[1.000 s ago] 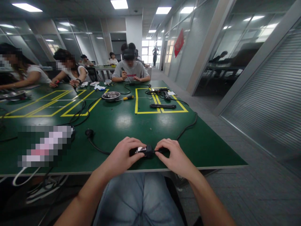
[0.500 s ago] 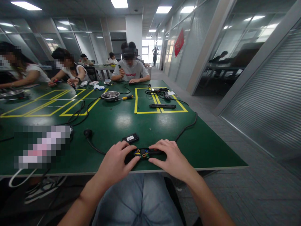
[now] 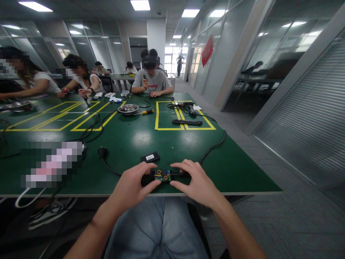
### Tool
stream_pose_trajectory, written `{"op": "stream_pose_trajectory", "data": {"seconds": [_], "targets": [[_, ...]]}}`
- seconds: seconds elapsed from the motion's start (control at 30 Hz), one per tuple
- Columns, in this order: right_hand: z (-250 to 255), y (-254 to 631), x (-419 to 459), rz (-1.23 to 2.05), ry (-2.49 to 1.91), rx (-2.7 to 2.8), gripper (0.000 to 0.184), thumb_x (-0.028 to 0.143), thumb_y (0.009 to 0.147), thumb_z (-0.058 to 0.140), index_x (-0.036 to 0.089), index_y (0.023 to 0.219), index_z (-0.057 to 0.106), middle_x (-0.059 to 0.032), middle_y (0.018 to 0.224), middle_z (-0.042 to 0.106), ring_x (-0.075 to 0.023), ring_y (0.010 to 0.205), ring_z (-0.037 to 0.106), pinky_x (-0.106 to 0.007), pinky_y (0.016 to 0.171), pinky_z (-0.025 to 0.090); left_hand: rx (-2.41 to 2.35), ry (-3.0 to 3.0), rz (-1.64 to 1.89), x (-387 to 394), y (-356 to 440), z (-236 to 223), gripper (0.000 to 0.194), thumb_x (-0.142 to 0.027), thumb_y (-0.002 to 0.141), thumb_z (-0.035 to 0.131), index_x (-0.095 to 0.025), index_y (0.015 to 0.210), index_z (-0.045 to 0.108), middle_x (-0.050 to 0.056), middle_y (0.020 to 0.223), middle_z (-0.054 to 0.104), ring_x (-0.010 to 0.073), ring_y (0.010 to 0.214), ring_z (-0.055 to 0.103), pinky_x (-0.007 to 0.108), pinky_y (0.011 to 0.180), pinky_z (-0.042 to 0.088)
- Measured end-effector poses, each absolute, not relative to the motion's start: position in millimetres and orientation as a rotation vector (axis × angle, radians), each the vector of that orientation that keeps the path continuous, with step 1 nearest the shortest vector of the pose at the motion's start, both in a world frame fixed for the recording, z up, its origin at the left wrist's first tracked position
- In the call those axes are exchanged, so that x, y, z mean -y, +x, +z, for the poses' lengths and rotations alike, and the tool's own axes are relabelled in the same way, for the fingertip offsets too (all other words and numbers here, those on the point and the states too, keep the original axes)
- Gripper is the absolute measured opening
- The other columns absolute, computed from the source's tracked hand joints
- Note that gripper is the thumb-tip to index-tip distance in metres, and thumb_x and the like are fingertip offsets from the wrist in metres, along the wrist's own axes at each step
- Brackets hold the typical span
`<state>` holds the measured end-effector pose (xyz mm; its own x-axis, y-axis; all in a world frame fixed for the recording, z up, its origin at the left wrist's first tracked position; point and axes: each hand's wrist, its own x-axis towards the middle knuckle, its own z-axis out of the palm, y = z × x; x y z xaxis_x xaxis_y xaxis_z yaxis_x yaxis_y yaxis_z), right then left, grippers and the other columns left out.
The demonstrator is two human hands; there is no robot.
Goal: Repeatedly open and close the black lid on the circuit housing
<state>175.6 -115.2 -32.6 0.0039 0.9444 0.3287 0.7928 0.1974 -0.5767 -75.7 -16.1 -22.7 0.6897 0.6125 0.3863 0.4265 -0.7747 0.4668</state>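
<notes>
Near the front edge of the green table (image 3: 140, 138), both my hands grip a small opened black device (image 3: 162, 175) whose green circuit board with round parts shows on top. My left hand (image 3: 132, 185) pinches its left end with thumb and fingers. My right hand (image 3: 194, 180) pinches its right end, where a black cable (image 3: 212, 147) runs off to the right and back. The device's black cover (image 3: 150, 157), with a white label, lies on the table just behind my left hand.
A black plug and cord (image 3: 104, 154) lie left of my hands. Farther back are a metal bowl (image 3: 127, 109), a yellow-handled screwdriver (image 3: 145, 112), and tools inside yellow-taped boxes (image 3: 185, 122). Other people work at the far and left sides. The floor drops off to the right.
One second ago the black cover sat on the device between my hands. It has since come off and lies on the table behind my left hand, baring the circuit board.
</notes>
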Motion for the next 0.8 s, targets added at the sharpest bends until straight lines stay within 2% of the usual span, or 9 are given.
{"op": "stream_pose_trajectory", "data": {"seconds": [0.07, 0.13, 0.3, 0.4, 0.47, 0.57, 0.63, 0.7, 0.8], "targets": [[-33, 178, 115, 0.322, -1.563, 1.784, 0.024, 0.023, 0.097, 0.077, 0.028, 0.12, 0.074, -0.0032, 0.104, 0.071, -0.0244, 0.098, 0.069, -0.04, 0.091, 0.05, -0.802, 2.499, 0.791, 17, -77, -19, 0.015, -0.032, 0.102, 0.061, -0.021, 0.107, 0.071, 0.004, 0.09, 0.074, 0.0207, 0.079, 0.071, 0.03, 0.075, 0.056], [-34, 180, 115, 0.352, -1.521, 1.774, 0.013, 0.019, 0.101, 0.067, 0.026, 0.107, 0.075, -0.0039, 0.103, 0.072, -0.0238, 0.097, 0.07, -0.04, 0.09, 0.049, -0.767, 2.475, 0.784, 16, -78, -17, 0.016, -0.026, 0.102, 0.055, -0.021, 0.095, 0.068, 0.004, 0.085, 0.073, 0.0202, 0.075, 0.069, 0.031, 0.073, 0.055], [-37, 182, 112, 0.359, -1.505, 1.78, 0.013, 0.016, 0.101, 0.065, 0.025, 0.095, 0.073, -0.0036, 0.1, 0.073, -0.0244, 0.098, 0.07, -0.04, 0.089, 0.047, -0.727, 2.532, 0.767, 13, -77, -15, 0.019, -0.02, 0.101, 0.054, -0.022, 0.088, 0.069, 0.007, 0.09, 0.074, 0.0233, 0.087, 0.069, 0.035, 0.08, 0.055], [-36, 181, 112, 0.293, -1.525, 1.793, 0.014, 0.015, 0.1, 0.066, 0.024, 0.093, 0.072, -0.0042, 0.1, 0.074, -0.0256, 0.1, 0.068, -0.042, 0.089, 0.045, -0.757, 2.603, 0.785, 7, -75, -14, 0.02, -0.022, 0.099, 0.058, -0.022, 0.085, 0.073, 0.01, 0.108, 0.076, 0.0279, 0.103, 0.068, 0.043, 0.092, 0.056], [-35, 180, 113, 0.267, -1.544, 1.797, 0.013, 0.014, 0.098, 0.066, 0.025, 0.094, 0.072, -0.0046, 0.102, 0.075, -0.0266, 0.101, 0.066, -0.043, 0.091, 0.045, -0.828, 2.603, 0.831, -2, -72, -15, 0.019, -0.025, 0.098, 0.062, -0.024, 0.089, 0.077, 0.011, 0.123, 0.075, 0.0312, 0.116, 0.066, 0.05, 0.101, 0.054], [-33, 179, 114, 0.267, -1.555, 1.784, 0.015, 0.012, 0.093, 0.069, 0.026, 0.1, 0.071, -0.004, 0.105, 0.076, -0.0269, 0.103, 0.066, -0.044, 0.094, 0.045, -1.026, 2.537, 0.858, -19, -65, -15, 0.021, -0.028, 0.098, 0.067, -0.025, 0.114, 0.081, 0.011, 0.135, 0.073, 0.0335, 0.124, 0.066, 0.054, 0.109, 0.053], [-33, 180, 114, 0.267, -1.558, 1.784, 0.016, 0.012, 0.091, 0.07, 0.025, 0.099, 0.07, -0.0033, 0.104, 0.076, -0.0267, 0.103, 0.067, -0.045, 0.095, 0.045, -1.109, 2.522, 0.747, -27, -60, -14, 0.033, -0.027, 0.096, 0.072, -0.026, 0.129, 0.079, 0.011, 0.134, 0.075, 0.0344, 0.12, 0.068, 0.054, 0.106, 0.055], [-34, 180, 114, 0.267, -1.563, 1.79, 0.015, 0.011, 0.091, 0.07, 0.025, 0.097, 0.069, -0.0031, 0.103, 0.076, -0.0266, 0.103, 0.067, -0.045, 0.095, 0.045, -1.085, 2.529, 0.653, -29, -56, -11, 0.035, -0.025, 0.096, 0.074, -0.026, 0.13, 0.079, 0.01, 0.128, 0.078, 0.0334, 0.114, 0.07, 0.053, 0.103, 0.057], [-35, 181, 114, 0.274, -1.57, 1.791, 0.015, 0.011, 0.092, 0.071, 0.025, 0.096, 0.069, -0.0034, 0.103, 0.076, -0.0265, 0.103, 0.067, -0.044, 0.095, 0.044, -0.858, 2.519, 0.759, -18, -57, -10, 0.031, -0.023, 0.101, 0.07, -0.026, 0.131, 0.079, 0.009, 0.127, 0.079, 0.0293, 0.115, 0.07, 0.046, 0.105, 0.057]]}}
